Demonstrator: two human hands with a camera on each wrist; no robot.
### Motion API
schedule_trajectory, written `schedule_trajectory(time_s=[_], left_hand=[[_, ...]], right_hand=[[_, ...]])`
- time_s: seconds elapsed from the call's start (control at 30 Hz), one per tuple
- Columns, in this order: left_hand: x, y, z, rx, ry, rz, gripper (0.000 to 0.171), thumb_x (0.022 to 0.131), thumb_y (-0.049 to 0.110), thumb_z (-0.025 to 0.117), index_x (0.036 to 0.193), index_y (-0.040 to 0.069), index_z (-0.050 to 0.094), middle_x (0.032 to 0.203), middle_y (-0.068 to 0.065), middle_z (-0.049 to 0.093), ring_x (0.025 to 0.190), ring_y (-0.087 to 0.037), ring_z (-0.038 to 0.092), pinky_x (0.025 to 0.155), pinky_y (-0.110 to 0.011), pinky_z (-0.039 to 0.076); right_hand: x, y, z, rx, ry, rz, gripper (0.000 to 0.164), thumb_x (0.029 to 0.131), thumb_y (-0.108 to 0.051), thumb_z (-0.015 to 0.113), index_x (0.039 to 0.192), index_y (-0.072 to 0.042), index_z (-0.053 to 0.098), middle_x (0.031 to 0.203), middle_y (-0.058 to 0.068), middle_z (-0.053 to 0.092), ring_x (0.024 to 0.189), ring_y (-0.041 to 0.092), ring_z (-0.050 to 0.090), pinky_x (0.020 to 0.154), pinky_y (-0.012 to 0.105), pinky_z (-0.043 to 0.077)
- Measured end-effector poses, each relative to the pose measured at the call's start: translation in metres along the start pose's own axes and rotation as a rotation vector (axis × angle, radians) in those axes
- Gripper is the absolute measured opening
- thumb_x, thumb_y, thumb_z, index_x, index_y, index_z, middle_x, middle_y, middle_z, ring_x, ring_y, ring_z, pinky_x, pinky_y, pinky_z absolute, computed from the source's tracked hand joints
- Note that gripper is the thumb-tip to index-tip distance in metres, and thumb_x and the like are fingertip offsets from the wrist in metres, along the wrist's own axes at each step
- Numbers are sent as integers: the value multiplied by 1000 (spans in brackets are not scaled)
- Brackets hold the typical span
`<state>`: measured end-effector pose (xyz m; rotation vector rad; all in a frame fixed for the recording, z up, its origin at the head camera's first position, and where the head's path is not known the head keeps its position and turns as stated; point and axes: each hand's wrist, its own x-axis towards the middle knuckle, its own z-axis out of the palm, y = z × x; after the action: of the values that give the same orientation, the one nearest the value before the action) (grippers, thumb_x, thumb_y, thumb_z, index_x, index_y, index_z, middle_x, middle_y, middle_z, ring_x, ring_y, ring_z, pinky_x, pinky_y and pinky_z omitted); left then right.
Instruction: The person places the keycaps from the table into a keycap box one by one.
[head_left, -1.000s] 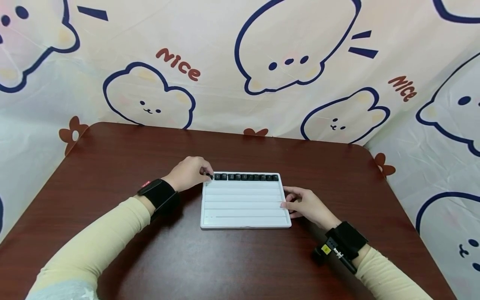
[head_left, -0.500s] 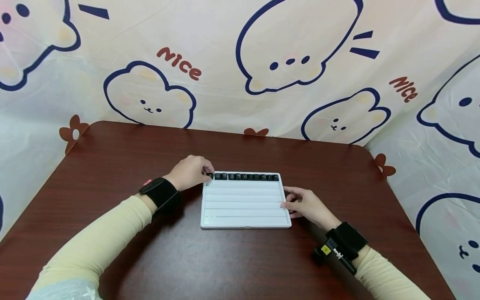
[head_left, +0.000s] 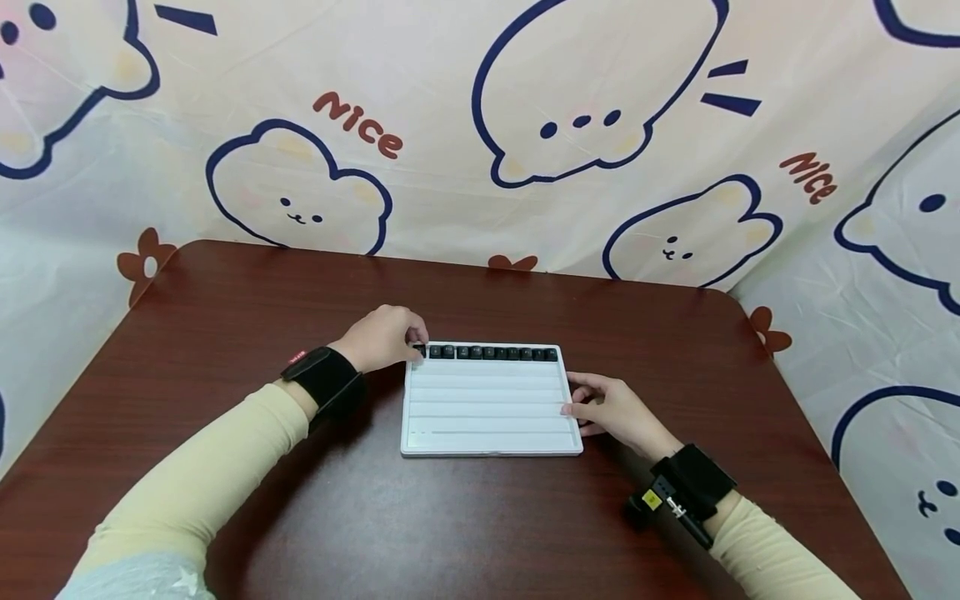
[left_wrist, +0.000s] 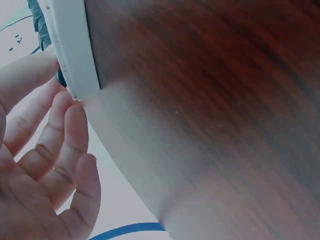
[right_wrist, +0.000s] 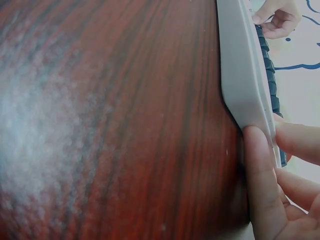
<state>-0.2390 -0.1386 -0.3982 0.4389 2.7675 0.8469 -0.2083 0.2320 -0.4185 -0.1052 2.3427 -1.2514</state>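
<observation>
A white ridged tray (head_left: 487, 410) lies flat on the table. Black keycaps (head_left: 495, 354) fill its far row, with a small gap near the left end. At the tray's far left corner, my left hand (head_left: 382, 337) pinches a black keycap (head_left: 421, 352) between thumb and fingers. The left wrist view shows this keycap (left_wrist: 61, 77) mostly hidden by the fingertips, with the other fingers loosely bent beside the corner. My right hand (head_left: 618, 414) grips the tray's right edge, thumb on top. In the right wrist view, one finger lies along the tray's side wall (right_wrist: 242, 70).
The dark brown wooden table (head_left: 480, 525) extends around the tray on all sides. Behind it hangs a pale curtain (head_left: 442, 208) with blue cartoon outlines. Each wrist wears a black band (head_left: 326, 383), and a small device sits on the right one.
My left hand has shifted slightly up and away at the far left corner, and the keycap there shows more clearly. My right hand and the tray have stayed in place.
</observation>
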Motion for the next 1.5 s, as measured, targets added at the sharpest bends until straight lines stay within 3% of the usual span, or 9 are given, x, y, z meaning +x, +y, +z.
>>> schedule_trajectory(time_s=[0.47, 0.7, 0.83, 1.5], left_hand=[[0, -4, -2, -19, 7, 29, 16, 88, 12, 83, 103, 10, 80, 96, -5, 72, 91, -24, 60, 85, -38, 55], [-1, -7, -2, 83, 1, 115, 20, 91, 15, 80, 111, 8, 79, 105, -8, 73, 90, -22, 62, 87, -36, 56], [-1, -8, -1, 90, 5, 142, 19, 92, 13, 79, 110, 7, 79, 106, -9, 72, 90, -22, 61, 87, -35, 56], [-6, -5, 4, 61, 34, 117, 14, 93, 12, 78, 106, 7, 79, 103, -8, 71, 87, -21, 60, 80, -33, 55]], right_hand=[[0, -1, 0, 4, -4, 4, 65, 95, -4, 72, 152, 7, 41, 106, 16, 58, 82, 19, 62, 70, 34, 61], [0, -2, 0, -6, 4, 7, 65, 95, -4, 72, 151, 8, 41, 107, 16, 58, 81, 19, 62, 70, 34, 61], [1, -2, 0, 5, -1, 8, 65, 95, -4, 72, 152, 8, 41, 106, 16, 58, 81, 19, 61, 70, 34, 61], [1, -1, 0, 9, -1, 12, 66, 95, -4, 73, 151, 8, 41, 106, 16, 58, 80, 19, 62, 70, 34, 60]])
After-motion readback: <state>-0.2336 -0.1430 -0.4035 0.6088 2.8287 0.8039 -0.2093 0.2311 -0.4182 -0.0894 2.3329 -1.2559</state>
